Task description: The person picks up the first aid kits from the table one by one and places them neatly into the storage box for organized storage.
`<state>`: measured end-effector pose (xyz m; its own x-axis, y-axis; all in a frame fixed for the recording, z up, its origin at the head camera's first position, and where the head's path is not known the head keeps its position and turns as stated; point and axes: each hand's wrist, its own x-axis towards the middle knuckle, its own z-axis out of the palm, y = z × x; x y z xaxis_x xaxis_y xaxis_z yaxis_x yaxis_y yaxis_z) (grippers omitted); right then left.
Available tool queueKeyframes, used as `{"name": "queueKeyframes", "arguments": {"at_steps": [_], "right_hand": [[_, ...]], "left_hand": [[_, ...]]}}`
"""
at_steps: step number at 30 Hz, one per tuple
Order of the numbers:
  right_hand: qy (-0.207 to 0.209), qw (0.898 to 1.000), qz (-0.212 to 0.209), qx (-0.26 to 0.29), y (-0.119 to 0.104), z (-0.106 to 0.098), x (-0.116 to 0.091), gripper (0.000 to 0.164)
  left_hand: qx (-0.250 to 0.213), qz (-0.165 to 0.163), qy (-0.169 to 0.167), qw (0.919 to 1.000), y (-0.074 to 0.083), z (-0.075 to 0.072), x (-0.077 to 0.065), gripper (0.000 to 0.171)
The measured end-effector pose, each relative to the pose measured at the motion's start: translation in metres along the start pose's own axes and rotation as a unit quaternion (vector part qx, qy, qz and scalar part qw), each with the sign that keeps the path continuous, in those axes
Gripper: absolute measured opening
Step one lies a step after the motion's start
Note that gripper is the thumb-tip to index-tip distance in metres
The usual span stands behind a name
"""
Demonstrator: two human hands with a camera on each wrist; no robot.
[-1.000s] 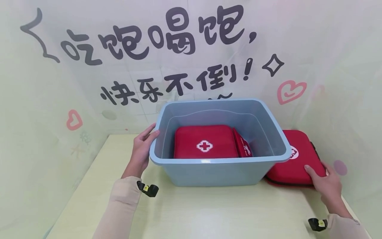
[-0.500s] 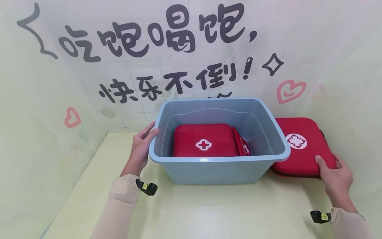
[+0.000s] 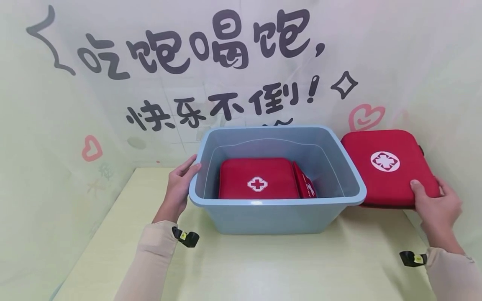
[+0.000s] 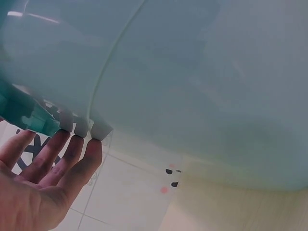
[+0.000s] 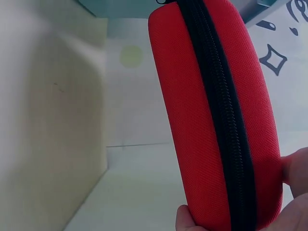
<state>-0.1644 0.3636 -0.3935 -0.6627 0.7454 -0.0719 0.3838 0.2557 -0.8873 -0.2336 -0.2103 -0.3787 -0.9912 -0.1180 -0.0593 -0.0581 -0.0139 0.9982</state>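
A light blue plastic tub (image 3: pixel 265 218) stands on the table. My left hand (image 3: pixel 178 186) holds its left rim, thumb on the lip and fingers on the outer side. In the left wrist view the fingertips (image 4: pixel 96 147) touch the tub's wall. My right hand (image 3: pixel 438 209) grips the near right corner of a red zippered first-aid case (image 3: pixel 399 184), thumb on top. The case is raised beside the tub's right rim, its white emblem facing up. In the right wrist view its black zipper (image 5: pixel 226 110) runs along the edge.
Inside the tub lie a red first-aid case (image 3: pixel 239 182) with a white cross and a smaller red kit (image 3: pixel 304 182) standing against it. The pale table (image 3: pixel 260 271) extends in front. A lettered curtain (image 3: pixel 241 83) closes off the back and both sides.
My right hand has lifted the red first-aid case from the table beside the tub, up and to the right. The left hand and the tub have stayed in place.
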Motion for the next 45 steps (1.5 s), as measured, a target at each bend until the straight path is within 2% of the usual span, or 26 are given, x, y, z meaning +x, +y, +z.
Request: {"name": "queueKeyframes", "arguments": {"at_steps": [10,16,28,36,40,45], "right_hand": [[0.001,1.000,0.012,0.014,-0.024,-0.014,0.002,0.070],[0.002,0.999,0.011,0.052,-0.037,-0.019,0.007,0.072],[0.008,0.991,-0.032,0.130,-0.064,-0.026,0.005,0.066],[0.003,0.990,-0.017,0.137,-0.079,-0.029,0.004,0.080],[-0.007,0.984,-0.016,0.179,-0.085,-0.028,0.001,0.081],[-0.024,0.974,-0.020,0.224,-0.092,-0.025,-0.004,0.090]], "left_hand": [[-0.004,0.001,-0.005,1.0000,-0.003,0.003,0.002,0.056],[-0.005,0.001,-0.008,1.0000,-0.004,0.002,0.001,0.057],[-0.007,0.002,-0.006,1.0000,-0.003,0.002,0.001,0.057],[-0.005,0.001,-0.007,1.0000,-0.002,0.000,0.000,0.058],[-0.009,0.002,-0.007,0.9999,-0.001,0.000,-0.001,0.058],[-0.011,0.002,-0.006,0.9999,-0.001,0.000,0.000,0.058]]}}
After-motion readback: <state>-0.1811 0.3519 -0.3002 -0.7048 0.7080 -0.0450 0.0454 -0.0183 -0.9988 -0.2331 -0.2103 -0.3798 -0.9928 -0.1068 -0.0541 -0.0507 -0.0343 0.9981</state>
